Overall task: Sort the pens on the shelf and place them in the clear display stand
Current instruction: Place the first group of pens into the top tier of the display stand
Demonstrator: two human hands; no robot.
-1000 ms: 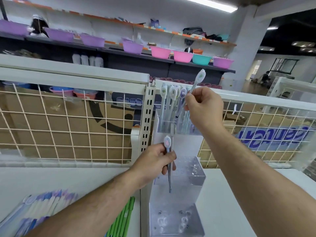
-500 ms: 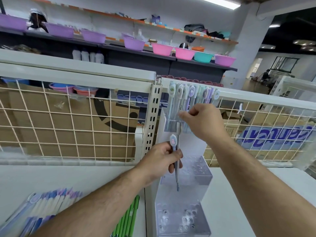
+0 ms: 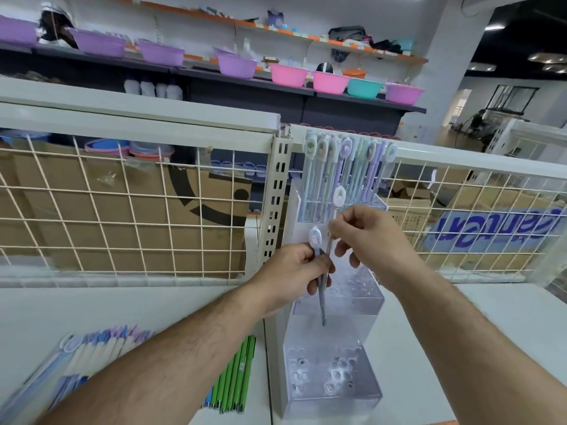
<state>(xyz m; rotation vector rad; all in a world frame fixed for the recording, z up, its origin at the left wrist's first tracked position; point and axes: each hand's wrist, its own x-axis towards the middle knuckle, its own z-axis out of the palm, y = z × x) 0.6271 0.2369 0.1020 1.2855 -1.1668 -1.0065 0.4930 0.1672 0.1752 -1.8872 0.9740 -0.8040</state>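
- The left hand is in front of the clear display stand, its grip curled round a blue pen. The pen is upright, with its round cartoon top above the knuckles and its tip pointing down over the stand's middle tier.
- The right hand is just beside it, touching or nearly so. The thumb and forefinger of its grip pinch a white-topped pen by the shaft.
- That pen's shaft runs down against the left fingers. I cannot tell whether they hold it too.
- The stand steps up in three tiers on the white shelf. A row of pastel pens stands upright in the top tier, their round tops side by side.
- More pens lie flat on the shelf: a pastel bundle at the left and green pens near the stand's foot.
- A wire mesh panel backs the shelf, with cardboard boxes behind it.
- Coloured basins sit on far wall shelves.
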